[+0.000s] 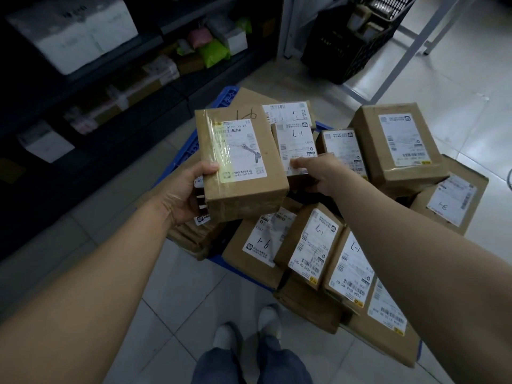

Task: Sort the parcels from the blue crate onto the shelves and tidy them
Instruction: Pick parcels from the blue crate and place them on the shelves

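Note:
My left hand (185,194) grips a brown cardboard parcel (249,187) with a white label and "1-6" written on top, held above the blue crate (182,155). My right hand (318,169) reaches over the pile and holds the near edge of a small parcel marked "1-7" (295,145), thumb on its label. The crate is heaped with several brown labelled parcels, among them a tall box (396,151) at the right and two "1-7" parcels (313,242) near my feet.
Dark shelving (116,87) at the left holds white boxes, green and pink bags and brown parcels. A black crate (349,42) and a metal frame leg (399,51) stand at the back right. Pale tiled floor (177,295) surrounds the crate; my feet are below.

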The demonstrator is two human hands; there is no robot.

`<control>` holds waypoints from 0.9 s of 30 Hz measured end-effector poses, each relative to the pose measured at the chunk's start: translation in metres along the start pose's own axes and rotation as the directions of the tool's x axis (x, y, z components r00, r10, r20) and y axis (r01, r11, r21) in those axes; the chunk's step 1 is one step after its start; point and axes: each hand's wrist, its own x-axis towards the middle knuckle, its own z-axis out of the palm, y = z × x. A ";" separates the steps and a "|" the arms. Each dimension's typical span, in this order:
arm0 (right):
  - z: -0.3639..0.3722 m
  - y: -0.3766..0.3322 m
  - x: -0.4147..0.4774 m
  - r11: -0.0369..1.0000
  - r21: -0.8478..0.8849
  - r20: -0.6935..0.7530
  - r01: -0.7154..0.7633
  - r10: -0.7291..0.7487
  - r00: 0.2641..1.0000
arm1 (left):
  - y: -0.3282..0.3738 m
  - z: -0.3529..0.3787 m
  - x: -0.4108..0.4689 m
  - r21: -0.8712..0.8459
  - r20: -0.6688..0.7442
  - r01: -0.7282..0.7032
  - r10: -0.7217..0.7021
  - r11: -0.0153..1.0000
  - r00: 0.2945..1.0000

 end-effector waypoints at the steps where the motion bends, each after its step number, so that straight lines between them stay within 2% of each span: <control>1: 0.000 0.000 0.000 0.999 0.032 0.013 -0.026 0.026 1.000 | 0.000 -0.001 0.000 0.002 0.000 0.000 0.000 1.000 1.000; 8: -0.004 0.006 0.005 0.980 0.139 0.137 -0.141 0.122 0.983 | 0.002 -0.003 -0.004 -0.002 0.029 -0.027 0.027 1.000 0.999; 17: -0.012 0.023 0.007 0.965 0.246 0.243 -0.096 0.034 0.969 | 0.002 -0.006 -0.003 0.029 0.042 -0.020 0.019 0.999 0.999; 23: -0.013 0.023 0.004 0.971 0.233 0.263 -0.061 -0.002 0.965 | 0.001 -0.007 0.001 0.033 0.049 -0.012 0.010 0.999 0.999; 27: -0.020 0.011 -0.012 0.951 0.309 0.233 -0.033 -0.042 0.972 | 0.006 -0.008 -0.002 0.018 0.010 0.029 -0.029 0.999 1.000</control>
